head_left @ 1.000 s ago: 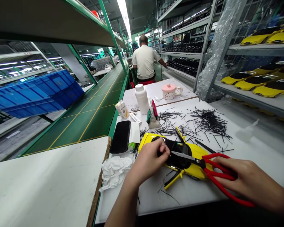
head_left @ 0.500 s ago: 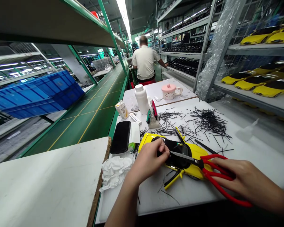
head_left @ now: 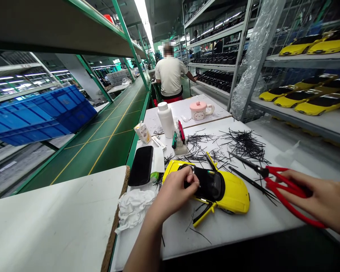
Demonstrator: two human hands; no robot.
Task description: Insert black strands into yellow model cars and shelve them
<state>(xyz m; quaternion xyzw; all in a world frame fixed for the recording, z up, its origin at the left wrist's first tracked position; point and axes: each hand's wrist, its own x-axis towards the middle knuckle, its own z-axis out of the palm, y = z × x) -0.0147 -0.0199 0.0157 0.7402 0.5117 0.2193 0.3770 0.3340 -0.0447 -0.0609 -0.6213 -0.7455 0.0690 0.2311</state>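
Observation:
A yellow model car (head_left: 234, 190) with a black roof lies on the white table, both doors swung out. My left hand (head_left: 179, 189) rests over its rear and roof, fingers pinched together; whatever they hold is too small or hidden to make out. Off to the right of the car, my right hand (head_left: 314, 196) grips red-handled scissors (head_left: 283, 181), their dark blades pointing left above the table. Beneath and beside the blades is a long black strip (head_left: 246, 179). Short black strips (head_left: 248, 145) lie in a loose pile farther back.
A black phone (head_left: 141, 165), crumpled tissue (head_left: 136, 207), small carton (head_left: 142, 132), white bottle (head_left: 166, 120) and pink-lidded mug (head_left: 198, 111) stand or lie around. A green conveyor (head_left: 102, 130) runs at left. Racks (head_left: 303, 109) of yellow cars stand right; a person (head_left: 170, 77) sits ahead.
My right hand has drawn the scissors away from the car's roof, out to the right. My left hand keeps its pinch over the car. The whole view has shifted slightly.

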